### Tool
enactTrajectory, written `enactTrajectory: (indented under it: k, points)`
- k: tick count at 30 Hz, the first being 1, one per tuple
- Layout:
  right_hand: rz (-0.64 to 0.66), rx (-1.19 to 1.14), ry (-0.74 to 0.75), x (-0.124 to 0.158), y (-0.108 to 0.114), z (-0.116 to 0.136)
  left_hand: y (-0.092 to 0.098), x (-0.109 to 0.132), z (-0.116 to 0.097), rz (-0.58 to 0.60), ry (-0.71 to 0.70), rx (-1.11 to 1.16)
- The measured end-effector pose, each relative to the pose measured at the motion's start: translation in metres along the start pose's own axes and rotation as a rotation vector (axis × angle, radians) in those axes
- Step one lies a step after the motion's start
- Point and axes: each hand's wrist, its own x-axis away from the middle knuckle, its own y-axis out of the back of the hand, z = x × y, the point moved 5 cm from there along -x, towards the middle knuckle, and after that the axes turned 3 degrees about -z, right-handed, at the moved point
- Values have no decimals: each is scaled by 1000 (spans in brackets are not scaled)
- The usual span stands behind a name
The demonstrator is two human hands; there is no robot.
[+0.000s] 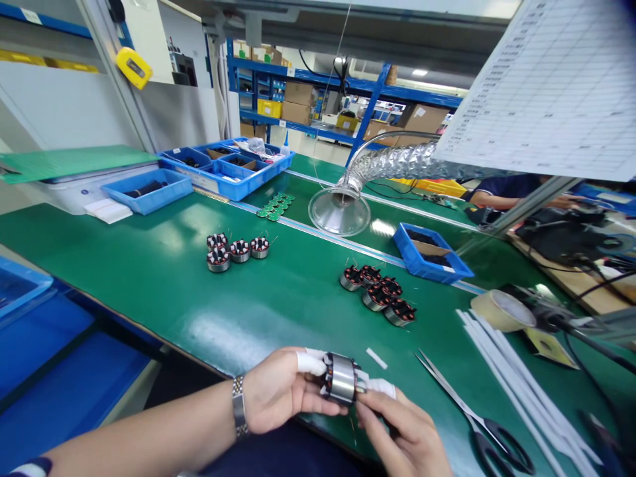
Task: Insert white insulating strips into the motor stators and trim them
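My left hand (278,391), with a metal wristwatch and a white finger cot, holds a steel motor stator with copper windings (342,379) from one side. My right hand (402,437) pinches the stator's other end, with a white cot on one finger. Both hands are just above the green bench (163,291). Several similar stators (240,251) stand in a group ahead, and several more (377,295) lie to the right. Nearest my right hand are a small white strip (376,358) and black-handled scissors (477,414).
Right of the scissors lie white strips (527,377) and a tape roll (501,310). Blue parts trays (226,169) and green circuit boards (275,207) sit farther back. A fume hood (339,211) hangs over the bench. A co-worker's arm (507,192) shows far right.
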Motion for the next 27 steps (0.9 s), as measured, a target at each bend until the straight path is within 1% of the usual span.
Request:
enactTrajectory:
  k: [6, 9, 12, 15, 18, 21, 23, 24, 25, 27]
  points:
    - [-9, 3, 25, -1, 1, 3, 0, 0, 2, -2, 6, 15]
    - [2, 2, 40, -2, 1, 2, 0, -1, 3, 3, 6, 27]
    - [22, 3, 46, -1, 1, 0, 1, -1, 3, -19, 7, 26]
    - [39, 17, 13, 0, -2, 0, 2, 0, 3, -25, 10, 34]
    - [32, 19, -34, 3, -5, 6, 3, 1, 5, 7, 22, 76]
    - [40, 28, -59, 4, -5, 10, 8, -1, 6, 14, -22, 57]
    - [58, 156, -87, 3, 3, 3, 14, -3, 5, -25, -54, 12]
    - [59, 257, -112, 2, 12, -6, 17, -4, 4, -56, -59, 1]
    - [52, 364, -145, 2, 23, -19, 19, -5, 4, -87, -59, 1]
    - [8, 539, -230, 2, 55, -52, 22, -6, 2, -133, -54, 15]
